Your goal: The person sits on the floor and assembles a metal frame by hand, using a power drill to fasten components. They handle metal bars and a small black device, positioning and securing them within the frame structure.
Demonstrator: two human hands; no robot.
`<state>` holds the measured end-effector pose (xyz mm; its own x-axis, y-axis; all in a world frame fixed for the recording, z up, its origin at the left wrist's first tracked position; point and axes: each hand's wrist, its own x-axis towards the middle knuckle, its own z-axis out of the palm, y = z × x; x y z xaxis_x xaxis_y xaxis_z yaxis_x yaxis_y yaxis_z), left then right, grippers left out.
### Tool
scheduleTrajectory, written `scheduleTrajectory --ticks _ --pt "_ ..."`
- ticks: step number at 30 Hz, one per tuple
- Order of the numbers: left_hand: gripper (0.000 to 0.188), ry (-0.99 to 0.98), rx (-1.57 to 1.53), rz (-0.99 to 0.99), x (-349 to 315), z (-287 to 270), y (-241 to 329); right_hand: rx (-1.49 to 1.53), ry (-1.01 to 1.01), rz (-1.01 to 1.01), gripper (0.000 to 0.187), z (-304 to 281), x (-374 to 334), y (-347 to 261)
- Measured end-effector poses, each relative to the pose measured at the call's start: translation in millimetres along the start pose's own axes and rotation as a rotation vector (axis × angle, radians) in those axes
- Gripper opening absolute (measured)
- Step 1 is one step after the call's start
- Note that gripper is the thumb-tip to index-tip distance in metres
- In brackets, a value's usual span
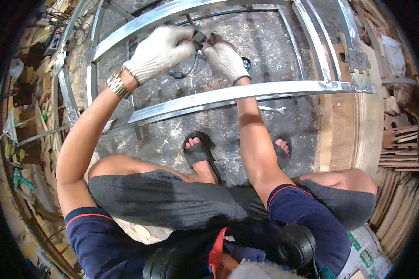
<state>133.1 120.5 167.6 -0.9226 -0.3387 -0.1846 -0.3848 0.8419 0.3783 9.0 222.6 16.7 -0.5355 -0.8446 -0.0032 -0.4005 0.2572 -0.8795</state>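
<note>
A white knit glove covers my left hand (165,49), whose fingers are closed round a small black block-shaped part (199,37). My right hand (224,59), gloved too with darkened fingertips, is closed at the same part from the right; what its fingers pinch is too small to make out. A thin dark cable (191,67) hangs below the hands and ends in a black piece (177,75). Both hands are inside a silvery metal frame (195,100), my arms reaching over its near bar. A dark round object (246,63) is partly hidden beside my right hand.
An open-ended wrench (272,109) lies on the grey stained floor (167,139) just below the near bar. Small ring-shaped pieces (279,67) lie inside the frame. Hinges (361,79) sit at its right corner. Wooden boards (349,130) and stacked wood strips (400,149) are on the right.
</note>
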Motion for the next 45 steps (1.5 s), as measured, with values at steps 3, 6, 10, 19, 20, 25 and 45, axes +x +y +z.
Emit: scheduleTrajectory --ticks 3,6,10,19,20,25,45 --pt "0.025 -0.288 -0.334 -0.261 -14 12 -12 -0.183 0.034 -0.139 0.040 6 20 -3" --pt "0.040 -0.301 -0.362 -0.385 -13 20 -12 -0.200 0.009 -0.196 0.028 14 37 -4" --pt "0.054 -0.135 -0.086 -0.223 1 37 -12 -0.241 0.098 -0.189 0.026 26 40 0" --pt "0.063 -0.352 -0.009 -0.182 40 49 -49 -0.252 0.049 -0.301 0.022 22 49 9" --pt "0.064 -0.337 -0.029 -0.197 43 53 -53 -0.258 0.052 -0.319 0.022 18 50 5" --pt "0.056 -0.283 -0.266 -0.025 48 85 -55 -0.319 -0.016 -0.187 0.026 2 44 -11" --pt "0.042 -0.307 -0.456 -0.432 42 93 -55 -0.173 -0.271 -0.293 0.039 -7 56 13"
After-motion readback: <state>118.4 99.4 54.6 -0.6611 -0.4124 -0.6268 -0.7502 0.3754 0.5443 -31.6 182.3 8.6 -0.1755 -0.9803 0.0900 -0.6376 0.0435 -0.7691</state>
